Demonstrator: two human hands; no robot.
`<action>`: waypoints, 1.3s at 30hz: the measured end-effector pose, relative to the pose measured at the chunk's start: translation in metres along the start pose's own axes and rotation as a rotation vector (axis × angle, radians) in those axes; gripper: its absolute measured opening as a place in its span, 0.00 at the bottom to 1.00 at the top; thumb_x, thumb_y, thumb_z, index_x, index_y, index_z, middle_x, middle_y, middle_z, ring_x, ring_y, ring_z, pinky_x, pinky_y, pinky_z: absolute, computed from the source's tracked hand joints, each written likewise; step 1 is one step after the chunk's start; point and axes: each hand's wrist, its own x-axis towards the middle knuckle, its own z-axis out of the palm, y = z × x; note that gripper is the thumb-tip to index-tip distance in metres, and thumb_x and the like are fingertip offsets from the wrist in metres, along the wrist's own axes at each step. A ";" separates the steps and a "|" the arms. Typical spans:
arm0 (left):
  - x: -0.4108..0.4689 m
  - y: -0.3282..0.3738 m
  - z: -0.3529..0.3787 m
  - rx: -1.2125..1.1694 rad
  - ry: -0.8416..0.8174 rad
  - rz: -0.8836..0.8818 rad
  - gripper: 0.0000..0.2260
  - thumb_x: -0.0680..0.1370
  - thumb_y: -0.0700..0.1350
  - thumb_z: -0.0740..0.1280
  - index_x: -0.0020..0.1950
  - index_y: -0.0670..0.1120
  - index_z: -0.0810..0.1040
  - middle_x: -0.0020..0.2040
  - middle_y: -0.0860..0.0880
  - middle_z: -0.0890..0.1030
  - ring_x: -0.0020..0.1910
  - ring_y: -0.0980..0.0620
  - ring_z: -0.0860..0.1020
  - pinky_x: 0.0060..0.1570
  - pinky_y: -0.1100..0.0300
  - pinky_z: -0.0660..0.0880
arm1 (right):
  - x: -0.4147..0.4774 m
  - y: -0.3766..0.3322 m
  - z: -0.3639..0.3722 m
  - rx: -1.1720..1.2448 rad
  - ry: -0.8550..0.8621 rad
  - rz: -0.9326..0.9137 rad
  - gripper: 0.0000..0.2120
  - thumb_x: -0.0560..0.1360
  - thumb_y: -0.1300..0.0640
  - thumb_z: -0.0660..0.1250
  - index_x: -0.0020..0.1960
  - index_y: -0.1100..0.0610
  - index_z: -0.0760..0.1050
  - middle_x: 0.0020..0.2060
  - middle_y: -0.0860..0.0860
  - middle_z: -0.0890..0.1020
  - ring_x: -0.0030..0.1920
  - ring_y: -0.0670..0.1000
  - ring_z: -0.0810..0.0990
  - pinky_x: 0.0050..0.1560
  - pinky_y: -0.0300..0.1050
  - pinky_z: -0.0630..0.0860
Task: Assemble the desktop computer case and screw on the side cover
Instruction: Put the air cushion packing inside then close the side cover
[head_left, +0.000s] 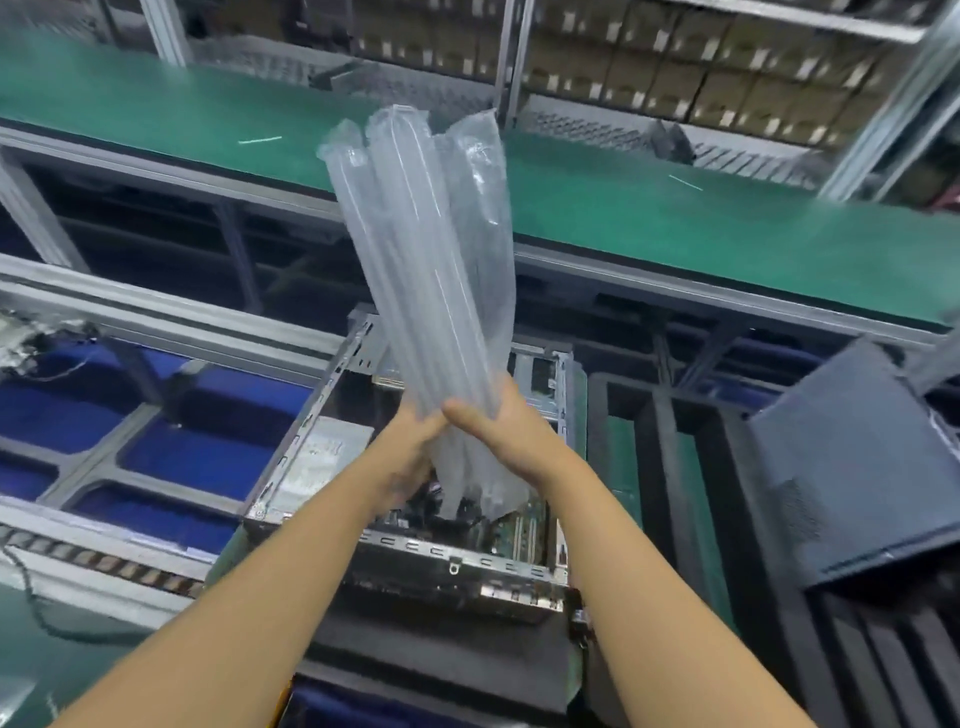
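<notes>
Open case (447, 571) lies flat, board (522, 530) showing inside. Dark cover (852, 467) leans tilted, well right of the case. Above the case rises a clear air bag (431, 249), with 2 hands touching at its lower end, left hand (410, 449) and right hand (496, 428), each grip clasping it.

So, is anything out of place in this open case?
Yes. A clear air-cushion wrap sticks up out of the case, left hand and right hand gripping it. Packing looks odd there.
</notes>
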 end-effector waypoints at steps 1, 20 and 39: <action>0.003 -0.002 0.006 0.009 0.016 -0.018 0.24 0.81 0.49 0.64 0.76 0.49 0.64 0.65 0.45 0.79 0.63 0.45 0.79 0.56 0.50 0.80 | 0.003 0.000 -0.003 -0.049 0.001 0.029 0.32 0.65 0.33 0.75 0.64 0.33 0.66 0.57 0.33 0.78 0.58 0.36 0.79 0.51 0.29 0.75; 0.020 0.019 -0.078 1.431 -0.350 0.049 0.09 0.77 0.55 0.67 0.45 0.53 0.83 0.42 0.56 0.84 0.44 0.56 0.79 0.53 0.51 0.75 | -0.003 0.040 0.021 -0.529 0.005 0.342 0.32 0.69 0.50 0.74 0.70 0.42 0.65 0.54 0.44 0.80 0.52 0.49 0.81 0.53 0.48 0.80; 0.072 0.032 -0.102 0.971 0.410 0.200 0.10 0.75 0.55 0.69 0.49 0.50 0.76 0.52 0.51 0.76 0.53 0.47 0.75 0.56 0.47 0.73 | 0.052 0.027 0.054 -0.629 0.013 0.351 0.61 0.64 0.32 0.77 0.80 0.40 0.37 0.82 0.49 0.51 0.80 0.59 0.56 0.75 0.64 0.62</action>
